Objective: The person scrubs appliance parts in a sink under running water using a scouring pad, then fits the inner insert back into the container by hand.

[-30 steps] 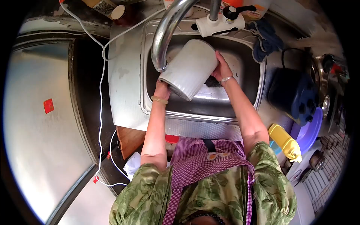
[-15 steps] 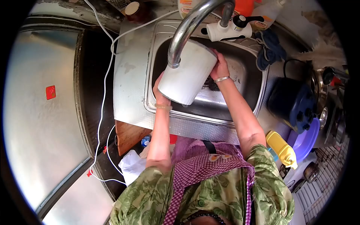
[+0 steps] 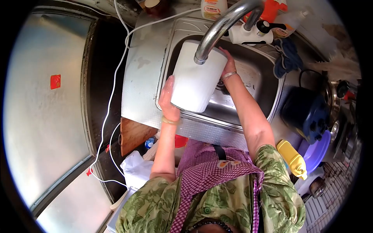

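A white cylindrical container (image 3: 196, 83) is held tilted over the metal sink (image 3: 268, 105), under the curved faucet (image 3: 223, 29). My left hand (image 3: 168, 99) lies along its left side, fingers pointing up the wall and wet-looking. At the right side, my right hand (image 3: 229, 66) grips near the upper edge, its fingers partly behind the container. The spout's end overlaps the container's upper part in view; no clear stream of water shows.
A dark blue cloth (image 3: 286, 58) hangs at the sink's right corner, with bottles (image 3: 213, 8) behind. On the right are a dark blue appliance (image 3: 305, 112), a yellow bottle (image 3: 291, 158) and a purple basin (image 3: 315, 151). A white cable (image 3: 113, 83) runs down the left.
The container has turned more upright in view, its side facing the camera. My left hand has shifted from its lower end onto its left side. The camera view has also shifted.
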### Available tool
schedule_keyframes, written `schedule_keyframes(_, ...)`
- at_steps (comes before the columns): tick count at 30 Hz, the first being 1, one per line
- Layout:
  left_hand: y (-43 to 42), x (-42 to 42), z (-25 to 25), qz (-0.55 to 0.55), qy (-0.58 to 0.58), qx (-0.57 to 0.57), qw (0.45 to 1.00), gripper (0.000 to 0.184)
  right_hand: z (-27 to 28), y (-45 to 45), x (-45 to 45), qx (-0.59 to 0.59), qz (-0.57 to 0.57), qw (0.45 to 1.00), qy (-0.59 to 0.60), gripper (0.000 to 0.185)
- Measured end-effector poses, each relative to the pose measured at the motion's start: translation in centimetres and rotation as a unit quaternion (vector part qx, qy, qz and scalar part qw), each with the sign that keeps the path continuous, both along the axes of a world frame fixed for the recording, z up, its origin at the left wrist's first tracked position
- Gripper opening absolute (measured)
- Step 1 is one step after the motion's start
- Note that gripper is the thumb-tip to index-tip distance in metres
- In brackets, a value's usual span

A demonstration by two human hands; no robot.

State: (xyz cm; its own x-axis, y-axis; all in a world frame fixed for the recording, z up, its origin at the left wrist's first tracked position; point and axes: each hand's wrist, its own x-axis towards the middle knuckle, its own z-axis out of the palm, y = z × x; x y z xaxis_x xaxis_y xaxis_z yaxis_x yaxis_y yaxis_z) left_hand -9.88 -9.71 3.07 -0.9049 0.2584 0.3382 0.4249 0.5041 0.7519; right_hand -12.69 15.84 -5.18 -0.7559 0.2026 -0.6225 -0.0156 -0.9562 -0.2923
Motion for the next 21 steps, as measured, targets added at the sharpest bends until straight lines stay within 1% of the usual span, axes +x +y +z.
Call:
schedule_keyframes(3, 0.1, 0.4, 0.2, -0.015, 0.072, -0.012, 0.997, 0.04, -1.4, 0.9, 0.4, 0.003, 0.058, 0.996, 0.062, 0.035)
schedule_keyframes(6, 0.2, 0.6, 1.2, -0.045, 0.099, -0.07, 0.992, 0.04, -2.6, 1.6, 1.0, -0.05, 0.088, 0.995, 0.022, 0.031)
schedule_keyframes(9, -0.2, -0.2, 0.7, -0.113, 0.131, -0.101, 0.98, 0.049, -5.0, 2.4, 1.9, -0.046, 0.063, 0.996, 0.032, 0.03)
schedule_keyframes(12, 0.7, -0.5, 0.4, -0.081, 0.116, -0.117, 0.983, 0.057, -9.6, 4.4, 3.2, 0.013, 0.039, 0.997, 0.065, 0.031)
schedule_keyframes(14, 1.2, -0.9, 0.1, -0.059, 0.108, -0.12, 0.985, 0.061, -7.6, 5.5, 4.4, -0.035, 0.052, 0.981, 0.185, 0.041)
schedule_keyframes(15, 1.6, -1.2, 0.0, -0.047, 0.105, -0.12, 0.986, 0.063, -5.3, 5.8, 4.9, -0.033, 0.048, 0.977, 0.205, 0.045)
schedule_keyframes(16, 2.0, -1.6, -0.4, -0.06, 0.085, -0.088, 0.991, 0.063, -2.8, 6.0, 5.4, -0.031, 0.045, 0.973, 0.225, 0.051)
schedule_keyframes(17, 2.2, -1.9, -1.1, -0.07, 0.066, -0.057, 0.994, 0.064, 0.6, 5.8, 5.5, -0.004, 0.034, 0.978, 0.205, 0.056)
schedule_keyframes(18, 2.4, -2.1, -1.9, -0.079, 0.047, -0.025, 0.995, 0.064, 2.6, 5.5, 5.8, 0.022, 0.024, 0.982, 0.185, 0.062)
schedule_keyframes(19, 2.8, -2.1, -2.6, -0.056, 0.048, -0.016, 0.997, 0.063, 3.1, 6.0, 6.4, 0.047, 0.037, 0.982, 0.177, 0.071)
schedule_keyframes(21, 3.8, -1.5, -3.6, 0.006, -0.056, 0.091, 0.994, 0.063, 3.0, 6.2, 7.5, 0.076, 0.029, 0.982, 0.173, 0.07)
